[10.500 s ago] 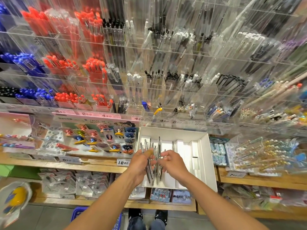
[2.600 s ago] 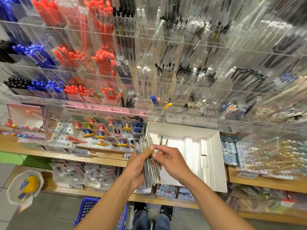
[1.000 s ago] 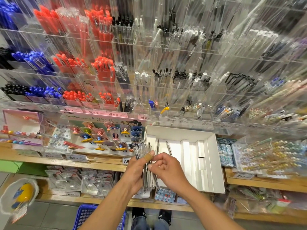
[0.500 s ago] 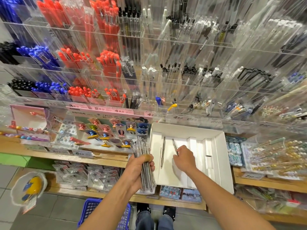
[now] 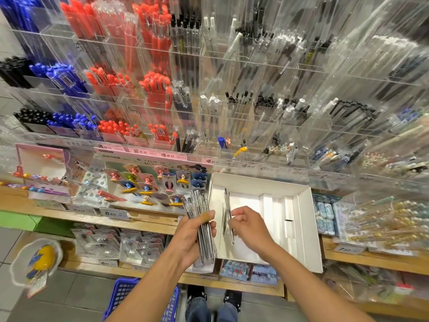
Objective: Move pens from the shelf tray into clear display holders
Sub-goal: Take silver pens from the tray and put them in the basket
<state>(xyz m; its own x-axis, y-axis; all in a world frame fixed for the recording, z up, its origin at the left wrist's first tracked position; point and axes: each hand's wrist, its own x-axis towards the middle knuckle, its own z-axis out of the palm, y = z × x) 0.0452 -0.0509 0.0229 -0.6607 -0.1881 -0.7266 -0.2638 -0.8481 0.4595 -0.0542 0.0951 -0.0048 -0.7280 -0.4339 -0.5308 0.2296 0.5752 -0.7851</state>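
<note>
My right hand (image 5: 249, 225) has just lifted a pen (image 5: 228, 214) from the tray (image 5: 304, 228), pinched; at nine o'clock my left hand (image 5: 192, 233) grips the bundle (image 5: 203, 225). Tray nearly emptied.

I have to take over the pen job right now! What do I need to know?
Left hand: grips a bundle of clear pens, held upright beside the tray.
Right hand: pinches one pen above the white tray; another pen seems to lie in the tray beside it.
Done: most pens gathered out of the tray.
Left: add these last pens to the bundle, then drop them all into the clear display holders above.
</note>
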